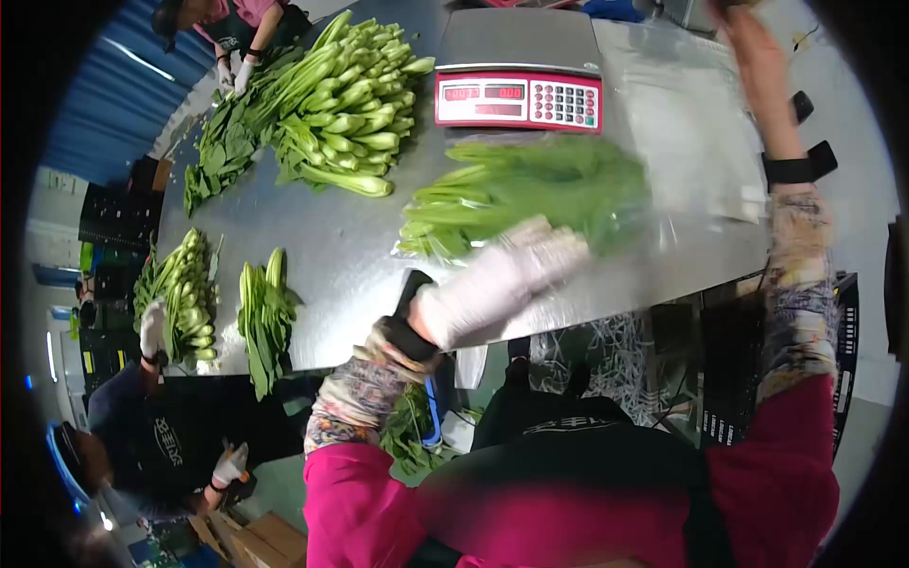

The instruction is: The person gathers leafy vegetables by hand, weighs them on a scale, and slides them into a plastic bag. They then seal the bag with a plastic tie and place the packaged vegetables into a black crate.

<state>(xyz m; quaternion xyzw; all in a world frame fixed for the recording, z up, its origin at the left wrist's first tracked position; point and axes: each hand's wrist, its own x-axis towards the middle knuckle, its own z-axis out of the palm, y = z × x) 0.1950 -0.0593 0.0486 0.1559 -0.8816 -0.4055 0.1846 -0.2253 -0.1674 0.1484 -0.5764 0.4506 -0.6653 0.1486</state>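
Observation:
My left hand (507, 279), in a white glove and blurred by motion, lies over the near side of a clear plastic bag of leafy greens (540, 189). Its fingers look stretched out flat along the bag. The bag rests on the metal table (350, 246) just in front of a red weighing scale (519, 99), stems to the left and leaves to the right. Up at the top right, my right hand (757, 71) reaches past a stack of clear plastic bags (672, 114). Its fingertips run into a dark area at the frame's edge, so their grip is hidden.
A big heap of green stalks (346, 104) covers the table's far left. Two smaller bunches (189, 293) (265, 308) lie at the near left. One co-worker (237, 38) handles greens at the far side; another (142, 426) stands at left. Black crates (739, 379) stand below right.

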